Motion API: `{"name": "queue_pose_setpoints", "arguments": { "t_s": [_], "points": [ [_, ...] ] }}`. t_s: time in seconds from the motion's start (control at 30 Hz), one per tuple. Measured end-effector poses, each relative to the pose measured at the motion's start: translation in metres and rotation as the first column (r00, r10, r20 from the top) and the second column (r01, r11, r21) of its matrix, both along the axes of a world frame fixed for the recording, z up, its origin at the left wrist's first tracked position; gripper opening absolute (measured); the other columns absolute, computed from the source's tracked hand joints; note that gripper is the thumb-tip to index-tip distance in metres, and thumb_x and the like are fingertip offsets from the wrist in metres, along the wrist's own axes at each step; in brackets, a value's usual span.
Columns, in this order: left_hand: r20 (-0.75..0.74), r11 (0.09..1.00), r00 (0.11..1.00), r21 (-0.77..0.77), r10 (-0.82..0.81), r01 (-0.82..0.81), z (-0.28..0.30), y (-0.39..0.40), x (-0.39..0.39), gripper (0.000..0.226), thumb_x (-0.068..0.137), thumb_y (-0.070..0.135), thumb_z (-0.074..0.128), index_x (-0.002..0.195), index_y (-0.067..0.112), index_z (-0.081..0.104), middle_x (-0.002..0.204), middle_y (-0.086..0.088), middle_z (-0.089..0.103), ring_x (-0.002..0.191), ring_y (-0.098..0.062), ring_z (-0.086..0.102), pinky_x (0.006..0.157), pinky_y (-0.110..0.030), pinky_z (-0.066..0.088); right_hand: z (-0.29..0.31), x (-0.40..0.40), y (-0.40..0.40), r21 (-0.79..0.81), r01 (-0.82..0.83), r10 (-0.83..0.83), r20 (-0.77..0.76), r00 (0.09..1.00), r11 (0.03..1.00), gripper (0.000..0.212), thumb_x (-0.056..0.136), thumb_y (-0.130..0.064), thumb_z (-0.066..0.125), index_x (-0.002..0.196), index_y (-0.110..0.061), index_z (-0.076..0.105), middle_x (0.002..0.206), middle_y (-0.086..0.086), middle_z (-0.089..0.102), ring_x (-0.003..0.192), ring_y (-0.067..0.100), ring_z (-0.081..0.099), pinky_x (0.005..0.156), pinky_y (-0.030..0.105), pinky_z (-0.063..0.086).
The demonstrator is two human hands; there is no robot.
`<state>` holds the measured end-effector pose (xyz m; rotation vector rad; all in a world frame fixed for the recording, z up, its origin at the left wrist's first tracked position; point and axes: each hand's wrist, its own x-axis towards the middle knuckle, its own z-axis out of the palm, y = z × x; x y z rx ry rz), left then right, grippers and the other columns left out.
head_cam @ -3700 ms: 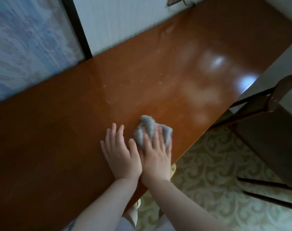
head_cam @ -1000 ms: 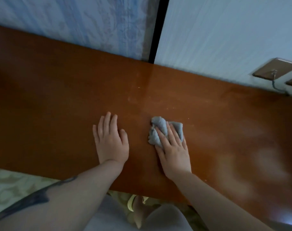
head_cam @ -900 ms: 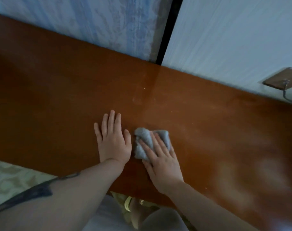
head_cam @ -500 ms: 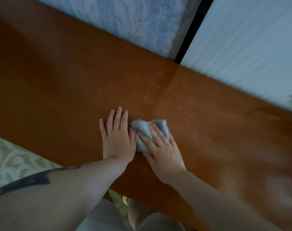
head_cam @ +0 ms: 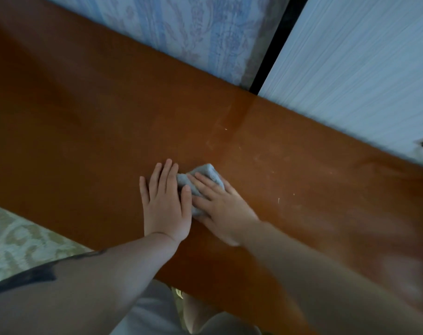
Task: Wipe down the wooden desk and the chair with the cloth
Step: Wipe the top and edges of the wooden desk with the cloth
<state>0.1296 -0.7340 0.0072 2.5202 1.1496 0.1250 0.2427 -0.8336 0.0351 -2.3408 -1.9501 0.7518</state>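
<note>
The glossy brown wooden desk (head_cam: 84, 131) runs across the view from upper left to lower right. A small crumpled grey cloth (head_cam: 205, 174) lies on it near the front edge. My right hand (head_cam: 220, 204) presses flat on the cloth with straight fingers. My left hand (head_cam: 165, 201) rests flat on the desk right beside it, thumb touching the cloth. Part of the cloth is hidden under my right palm. The chair is out of view.
A patterned blue curtain (head_cam: 196, 32) and a pale ribbed wall panel (head_cam: 350, 68) stand behind the desk, split by a dark vertical strip (head_cam: 275, 42). Patterned floor (head_cam: 17, 240) shows at lower left. Small specks lie on the desk at the right (head_cam: 278, 200).
My right hand slid the cloth leftward along the desk until it met my left hand, which stayed flat on the wood. The view turned left; the chair left the frame.
</note>
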Motion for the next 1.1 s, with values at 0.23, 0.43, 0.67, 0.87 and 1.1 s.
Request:
{"name": "queue_pose_setpoints", "arguments": {
  "t_s": [0.23,0.43,0.67,0.87,1.1],
  "points": [
    [-0.005,1.000,1.000,-0.006,-0.001,0.001,-0.001,0.001,0.001,0.063,0.098,0.045,0.013,0.152,0.014,0.021,0.158,-0.002,0.025,0.148,-0.018,0.012,0.121,-0.047,0.002,-0.020,-0.024,0.027,0.135,0.586,-0.598,0.072,0.799,0.799,0.056,0.101,-0.043,0.019,0.154,-0.037,0.002,0.164,-0.002,-0.004,0.148,0.012,-0.014,0.121,0.042,-0.003],
    [0.011,1.000,1.000,-0.022,0.007,-0.007,-0.002,0.002,0.000,0.060,0.099,0.044,0.016,0.149,0.013,0.030,0.154,-0.003,0.035,0.146,-0.021,0.020,0.120,-0.048,0.007,-0.009,-0.014,0.017,-0.010,0.188,-0.186,0.103,0.977,0.982,0.058,0.102,-0.045,0.015,0.148,-0.038,-0.022,0.154,-0.006,-0.030,0.140,0.010,-0.033,0.118,0.041,-0.014],
    [0.271,0.970,0.933,-0.131,0.235,-0.206,0.009,0.045,0.028,0.044,0.095,0.029,0.039,0.136,0.018,0.052,0.140,-0.002,0.052,0.131,-0.023,0.041,0.108,-0.042,0.028,-0.017,-0.038,0.036,0.088,0.699,-0.704,0.076,0.706,0.710,0.056,0.099,-0.052,0.009,0.153,-0.043,-0.006,0.163,-0.006,-0.010,0.146,0.009,-0.021,0.121,0.040,-0.006],
    [0.056,0.992,0.991,-0.044,0.119,-0.116,-0.004,0.086,0.055,0.048,0.098,0.030,0.040,0.145,0.021,0.040,0.156,-0.002,0.030,0.146,-0.023,0.017,0.119,-0.045,0.006,-0.012,-0.005,0.029,0.036,0.416,-0.417,0.080,0.905,0.909,0.054,0.101,-0.055,0.020,0.150,-0.049,-0.003,0.159,-0.009,-0.016,0.143,0.008,-0.028,0.117,0.040,-0.016],
    [-0.035,0.995,0.994,-0.009,0.102,-0.103,-0.004,0.084,0.057,0.049,0.097,0.029,0.043,0.145,0.020,0.037,0.157,-0.005,0.027,0.146,-0.026,0.015,0.119,-0.049,0.006,-0.022,-0.047,0.043,0.095,0.694,-0.700,0.140,0.700,0.713,0.058,0.098,-0.055,0.024,0.151,-0.050,0.000,0.163,0.006,-0.004,0.149,0.026,-0.013,0.116,0.055,0.000]
  ]
}}
